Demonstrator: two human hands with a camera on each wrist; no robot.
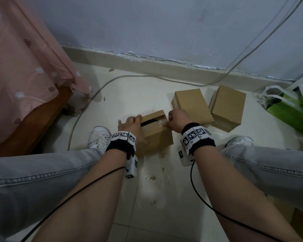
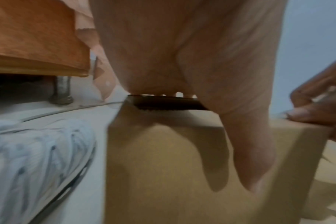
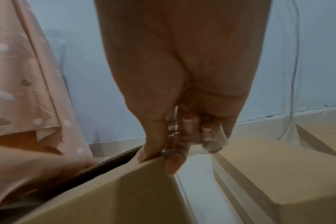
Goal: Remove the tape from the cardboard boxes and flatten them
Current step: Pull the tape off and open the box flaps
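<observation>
A brown cardboard box [image 1: 157, 135] stands on the floor between my feet, its top flaps parted by a dark slit. My left hand [image 1: 136, 119] grips the near flap: the fingers reach into the slit and the thumb [image 2: 247, 151] lies down the front face [image 2: 163, 166]. My right hand [image 1: 175, 118] is at the box's right end, pinching crumpled clear tape [image 3: 213, 144] that still runs to the box's right end [image 1: 162, 124]; its thumb rests on the box corner [image 3: 150, 165]. Two closed boxes [image 1: 191, 105] [image 1: 227, 107] stand behind to the right.
A pink spotted cloth [image 1: 24, 75] hangs over an orange-brown bed frame [image 1: 30, 126] on the left. A grey cable [image 1: 94, 95] curves across the floor. A green bag [image 1: 287, 109] lies at the right. My white shoes [image 1: 99, 137] [image 1: 240, 142] flank the box. Tape scraps [image 1: 151, 178] lie nearer me.
</observation>
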